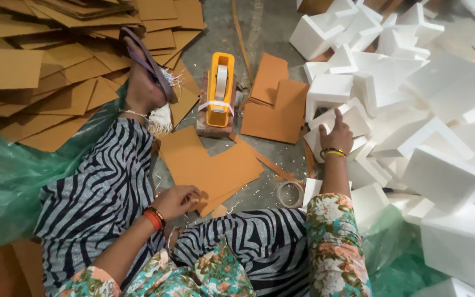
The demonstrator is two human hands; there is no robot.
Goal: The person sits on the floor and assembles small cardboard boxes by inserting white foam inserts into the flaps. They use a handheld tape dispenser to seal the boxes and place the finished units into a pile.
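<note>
I sit on the floor with my legs in zebra-striped trousers. My left hand (177, 201), with an orange bangle at the wrist, rests its fingers on the edge of a flat brown cardboard sheet (210, 165) lying in front of me. My right hand (336, 135), wearing a yellow bangle, reaches out to the right and grips a white foam corner piece (353, 118) at the near edge of a big foam pile (413, 99).
An orange tape dispenser (220, 91) stands on a brick ahead. More cardboard squares (273, 104) lie beside it and a large heap (56, 60) spreads at the left. A tape roll (291, 193) lies near my right knee. Green plastic sheet (1, 176) is at left.
</note>
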